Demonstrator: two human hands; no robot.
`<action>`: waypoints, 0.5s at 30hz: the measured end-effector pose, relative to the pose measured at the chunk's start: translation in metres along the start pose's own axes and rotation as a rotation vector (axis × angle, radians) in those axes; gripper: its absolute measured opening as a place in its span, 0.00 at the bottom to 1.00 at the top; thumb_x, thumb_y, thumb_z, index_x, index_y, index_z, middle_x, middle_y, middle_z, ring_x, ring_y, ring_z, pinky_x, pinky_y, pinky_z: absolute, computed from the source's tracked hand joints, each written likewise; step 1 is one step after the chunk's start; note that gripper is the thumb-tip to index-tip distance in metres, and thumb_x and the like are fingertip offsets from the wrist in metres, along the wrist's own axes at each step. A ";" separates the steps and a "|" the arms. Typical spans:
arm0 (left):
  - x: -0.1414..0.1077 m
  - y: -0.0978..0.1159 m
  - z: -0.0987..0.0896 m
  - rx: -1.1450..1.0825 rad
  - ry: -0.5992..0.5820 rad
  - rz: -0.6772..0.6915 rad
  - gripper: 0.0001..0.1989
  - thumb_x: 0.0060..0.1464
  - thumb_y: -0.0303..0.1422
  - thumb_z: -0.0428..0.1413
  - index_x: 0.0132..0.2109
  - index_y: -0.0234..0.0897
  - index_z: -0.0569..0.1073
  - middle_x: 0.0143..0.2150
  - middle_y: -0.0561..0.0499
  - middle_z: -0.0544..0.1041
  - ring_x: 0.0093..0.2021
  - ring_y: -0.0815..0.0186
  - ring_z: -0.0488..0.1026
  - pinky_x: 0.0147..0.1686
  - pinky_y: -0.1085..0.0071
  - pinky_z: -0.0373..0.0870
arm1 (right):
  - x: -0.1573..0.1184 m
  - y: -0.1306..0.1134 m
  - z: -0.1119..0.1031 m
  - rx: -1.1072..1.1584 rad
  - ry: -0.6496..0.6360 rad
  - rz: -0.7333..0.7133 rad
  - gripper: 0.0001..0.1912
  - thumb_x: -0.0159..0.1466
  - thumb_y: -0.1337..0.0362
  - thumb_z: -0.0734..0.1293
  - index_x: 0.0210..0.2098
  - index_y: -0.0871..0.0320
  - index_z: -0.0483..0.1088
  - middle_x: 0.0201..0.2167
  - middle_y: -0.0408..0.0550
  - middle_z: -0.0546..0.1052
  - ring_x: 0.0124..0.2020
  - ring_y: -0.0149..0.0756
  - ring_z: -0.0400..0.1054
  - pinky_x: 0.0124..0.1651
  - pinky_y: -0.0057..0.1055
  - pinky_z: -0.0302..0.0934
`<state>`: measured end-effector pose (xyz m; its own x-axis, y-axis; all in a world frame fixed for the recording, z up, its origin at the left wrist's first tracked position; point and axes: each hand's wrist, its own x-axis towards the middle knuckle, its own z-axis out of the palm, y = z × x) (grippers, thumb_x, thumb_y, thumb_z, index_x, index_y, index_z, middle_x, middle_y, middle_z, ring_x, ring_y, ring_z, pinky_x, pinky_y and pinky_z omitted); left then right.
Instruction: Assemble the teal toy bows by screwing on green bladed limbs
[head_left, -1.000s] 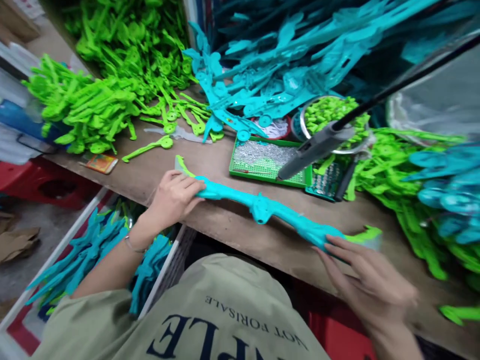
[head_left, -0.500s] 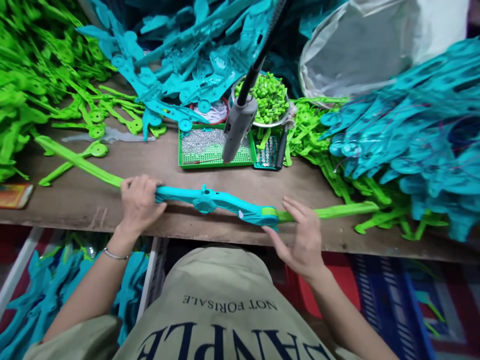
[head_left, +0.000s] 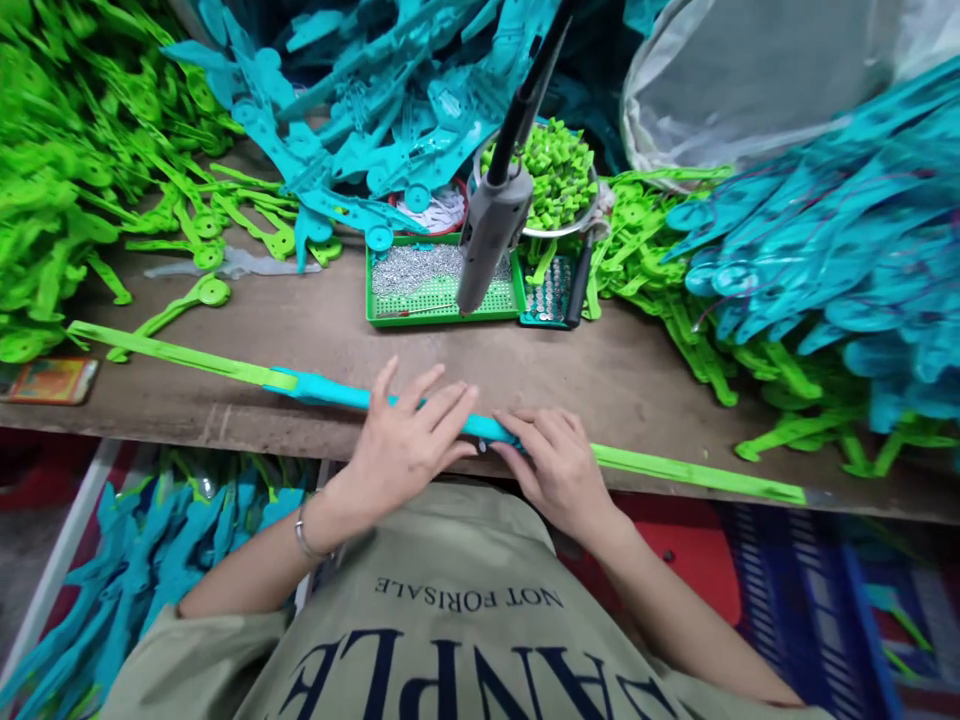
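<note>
A long blue plastic piece (head_left: 330,389) with a green arm at each end lies along the table's front edge. The left green arm (head_left: 180,357) points to the pile at left, the right one (head_left: 697,474) to the lower right. My left hand (head_left: 405,440) rests on the middle of the blue piece with its fingers spread. My right hand (head_left: 555,465) pinches the blue piece near its right end, thumb below and fingers above. A small pale part (head_left: 483,446) shows between my hands.
A grey electric screwdriver (head_left: 495,235) hangs over a green tray (head_left: 442,318) of small metal parts. Behind it stands a bowl of green pieces (head_left: 559,175). Green parts (head_left: 67,180) are heaped at left, blue parts (head_left: 825,240) at right. A smaller teal tray (head_left: 546,320) adjoins the green one.
My left hand has slid right from the left joint to the middle, its fingers spreading. My right hand has closed on the right end. The piece has turned, its blue body now edge-on.
</note>
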<state>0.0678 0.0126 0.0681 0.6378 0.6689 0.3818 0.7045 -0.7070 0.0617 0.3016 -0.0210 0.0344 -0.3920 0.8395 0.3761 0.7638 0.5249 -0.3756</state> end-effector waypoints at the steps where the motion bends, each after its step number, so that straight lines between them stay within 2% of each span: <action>1: 0.005 0.004 0.004 0.005 -0.012 0.019 0.15 0.69 0.40 0.54 0.56 0.38 0.74 0.48 0.48 0.83 0.57 0.53 0.75 0.68 0.46 0.51 | 0.000 0.000 0.000 -0.003 0.009 -0.005 0.14 0.71 0.66 0.65 0.56 0.57 0.71 0.41 0.53 0.80 0.40 0.42 0.72 0.45 0.40 0.63; 4: 0.011 0.006 0.013 -0.001 -0.008 0.048 0.10 0.70 0.36 0.53 0.45 0.39 0.78 0.34 0.53 0.82 0.42 0.60 0.77 0.62 0.52 0.59 | 0.000 -0.001 0.004 -0.002 0.030 0.006 0.11 0.72 0.65 0.65 0.52 0.59 0.73 0.36 0.52 0.79 0.36 0.41 0.71 0.39 0.38 0.64; 6: 0.012 0.004 0.016 -0.007 0.005 0.049 0.11 0.71 0.36 0.53 0.43 0.39 0.78 0.30 0.54 0.80 0.35 0.63 0.75 0.58 0.55 0.61 | -0.001 -0.002 0.007 0.018 0.030 0.020 0.11 0.72 0.65 0.65 0.52 0.59 0.74 0.34 0.51 0.79 0.34 0.41 0.71 0.37 0.37 0.64; 8: 0.013 0.002 0.015 -0.014 0.006 0.051 0.11 0.71 0.36 0.53 0.42 0.39 0.78 0.30 0.55 0.80 0.33 0.64 0.74 0.57 0.56 0.62 | -0.001 -0.002 0.009 0.043 0.021 0.029 0.11 0.72 0.65 0.64 0.52 0.57 0.74 0.35 0.51 0.79 0.35 0.41 0.72 0.37 0.37 0.66; 10: 0.014 -0.001 0.012 -0.033 0.009 0.068 0.09 0.70 0.36 0.54 0.45 0.39 0.77 0.32 0.55 0.81 0.34 0.64 0.75 0.57 0.56 0.63 | 0.000 0.001 0.008 0.057 -0.001 0.032 0.12 0.73 0.64 0.63 0.52 0.58 0.75 0.35 0.52 0.79 0.35 0.41 0.72 0.38 0.38 0.67; 12: 0.013 -0.007 0.010 -0.070 0.049 0.084 0.08 0.69 0.36 0.56 0.51 0.40 0.76 0.39 0.52 0.84 0.41 0.61 0.78 0.56 0.57 0.65 | 0.005 0.007 0.004 0.085 -0.049 0.038 0.13 0.73 0.63 0.62 0.51 0.59 0.75 0.35 0.53 0.78 0.36 0.42 0.72 0.39 0.39 0.69; 13: 0.011 -0.012 0.009 -0.092 0.079 0.071 0.13 0.67 0.37 0.58 0.56 0.40 0.74 0.45 0.49 0.84 0.46 0.59 0.78 0.56 0.57 0.66 | 0.009 0.012 0.002 0.116 -0.086 0.047 0.13 0.74 0.62 0.62 0.51 0.60 0.75 0.36 0.53 0.78 0.37 0.41 0.73 0.39 0.38 0.69; 15: 0.003 -0.024 0.010 -0.118 0.116 -0.018 0.30 0.63 0.45 0.61 0.66 0.38 0.66 0.56 0.40 0.80 0.56 0.52 0.76 0.56 0.56 0.68 | 0.018 0.023 -0.004 0.210 -0.173 0.078 0.13 0.74 0.62 0.62 0.51 0.59 0.75 0.38 0.53 0.79 0.38 0.40 0.74 0.41 0.37 0.70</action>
<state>0.0557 0.0336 0.0584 0.5806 0.6556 0.4828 0.6698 -0.7217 0.1745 0.3142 0.0060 0.0358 -0.4317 0.8805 0.1958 0.6792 0.4601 -0.5718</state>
